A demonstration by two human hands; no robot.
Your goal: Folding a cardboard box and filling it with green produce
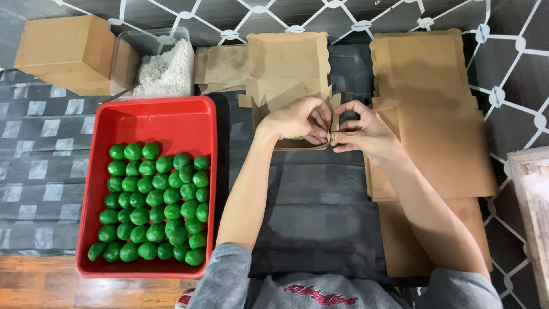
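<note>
i'm looking straight down at both hands meeting over a half-folded brown cardboard box (289,74) lying in the middle of the dark checked mat (314,200). the left hand (297,121) is curling its fingers in tight, pinching the box's near edge between thumb and fingertips. the right hand (363,133) is doing much the same from the other side, thumb and forefinger nipped onto a small flap at that edge, the other fingers bent loosely. the two sets of fingertips are touching or all but touching; i can't tell which. the box is lying open and flat-ish, plain brown, with a wavy cut along its far and right edges.

just to the right of it a stack of flat brown cardboard sheets (434,114) is running down the mat, same colour, same wavy trim at the top. over on the left a red rectangular tray (154,123) is sitting with its near half packed with shiny green oval pieces (154,203) in rough rows. behind the tray i'm seeing a clear plastic tub (163,63) holding white flakes, and at the far left corner a closed plain brown box (68,54). grey sleeves (229,280) are showing at the bottom.
</note>
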